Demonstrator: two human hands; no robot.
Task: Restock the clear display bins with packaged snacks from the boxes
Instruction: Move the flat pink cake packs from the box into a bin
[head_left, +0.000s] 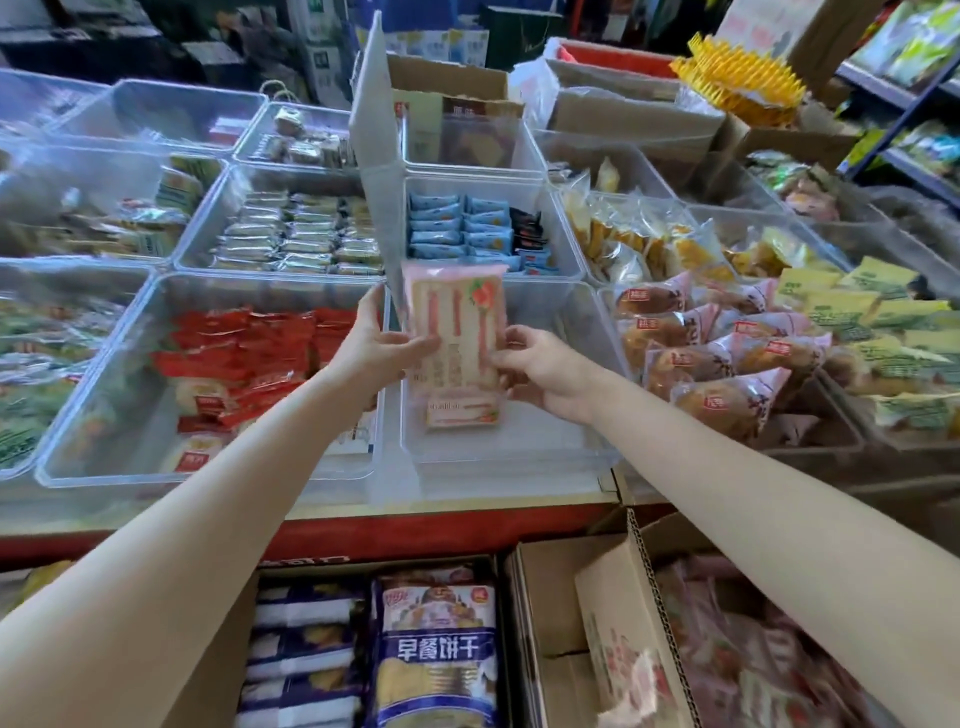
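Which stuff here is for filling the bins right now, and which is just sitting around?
For the job:
- pink snack pack, held by the left hand and right hand
- clear bin below it
- open cardboard box

Just sitting around:
- red packets
- blue packets
- yellow plastic holders

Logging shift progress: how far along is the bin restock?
Done: neighbouring bins hold stock, e.g. red packets and blue packets. In hand: left hand and right hand hold a pink strawberry sandwich pack over the near centre bin, which looks otherwise bare. Left: filling that bin; the cardboard box below still holds packs.
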